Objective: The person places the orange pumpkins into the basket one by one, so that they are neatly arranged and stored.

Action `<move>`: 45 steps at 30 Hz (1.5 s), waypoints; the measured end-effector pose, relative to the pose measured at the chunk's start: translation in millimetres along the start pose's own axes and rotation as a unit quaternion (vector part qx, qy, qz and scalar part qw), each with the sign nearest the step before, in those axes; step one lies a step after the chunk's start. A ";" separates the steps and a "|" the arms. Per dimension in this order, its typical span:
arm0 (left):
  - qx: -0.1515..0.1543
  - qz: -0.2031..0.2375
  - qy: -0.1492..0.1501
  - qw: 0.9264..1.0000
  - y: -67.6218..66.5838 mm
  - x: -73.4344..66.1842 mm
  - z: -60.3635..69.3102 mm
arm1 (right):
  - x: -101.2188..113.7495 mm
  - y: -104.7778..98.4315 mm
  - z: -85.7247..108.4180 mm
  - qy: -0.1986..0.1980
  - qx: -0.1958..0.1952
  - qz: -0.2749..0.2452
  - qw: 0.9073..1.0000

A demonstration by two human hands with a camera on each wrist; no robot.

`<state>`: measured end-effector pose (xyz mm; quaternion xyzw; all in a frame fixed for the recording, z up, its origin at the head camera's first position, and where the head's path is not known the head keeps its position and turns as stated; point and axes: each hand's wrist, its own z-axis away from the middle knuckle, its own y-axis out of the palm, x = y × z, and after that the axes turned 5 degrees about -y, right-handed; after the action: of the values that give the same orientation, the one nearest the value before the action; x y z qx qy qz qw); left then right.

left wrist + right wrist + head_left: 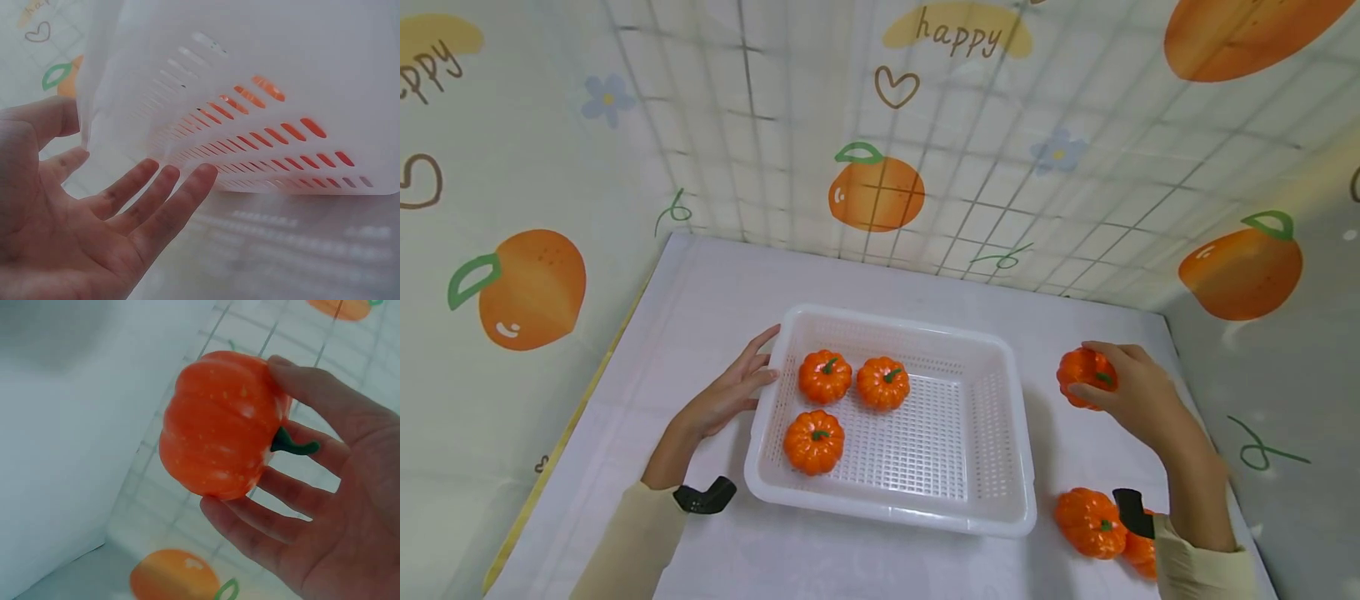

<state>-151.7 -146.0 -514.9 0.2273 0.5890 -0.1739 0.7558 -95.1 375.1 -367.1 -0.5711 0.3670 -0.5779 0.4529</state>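
A white plastic basket [887,523] with slotted walls stands mid-table. Inside it, toward the left, sit three small orange pumpkins [824,377] with green stems. Against the basket's left side rests my left hand [726,400]; in the left wrist view its fairly straight fingers [203,178] lie along the outer wall, and the thumb is partly hidden at the rim. To the right of the basket, my right hand [1138,392] holds another pumpkin [222,428] between thumb and fingers, its stem turned toward the palm.
Two more pumpkins [1090,523] lie on the white table [715,275] at the lower right, one partly hidden by the right wrist and its black strap [1133,512]. A printed cloth with oranges [880,196] surrounds the table at the back and sides.
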 end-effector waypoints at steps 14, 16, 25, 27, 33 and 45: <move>-0.005 -0.011 -0.003 1.000 1.3 -0.8 0.4 | 47.0 -4.3 -24.2 -0.038 0.025 -0.006 0.999; -0.006 -0.012 -0.004 1.000 1.2 -0.9 0.7 | 52.3 -4.8 -25.8 -0.055 0.025 -0.004 0.998; -0.008 -0.015 -0.004 1.000 -0.1 0.0 -0.3 | 76.4 -2.3 -35.1 -0.128 0.036 -0.019 0.991; -0.008 -0.013 -0.006 1.000 -0.1 0.1 -0.5 | 80.8 1.1 -37.8 -0.141 0.043 -0.018 0.989; -0.007 -0.013 -0.009 1.000 0.7 -0.3 -0.1 | 93.5 12.4 -45.3 -0.172 0.059 -0.006 0.983; -0.007 -0.012 -0.005 1.000 0.5 -1.3 0.5 | 106.2 24.9 -56.5 -0.245 0.086 0.022 0.965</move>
<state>-151.3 -145.8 -513.5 0.2142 0.5889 -0.1797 0.7582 -141.9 261.7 -360.1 -0.6459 0.2059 -0.4400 0.5889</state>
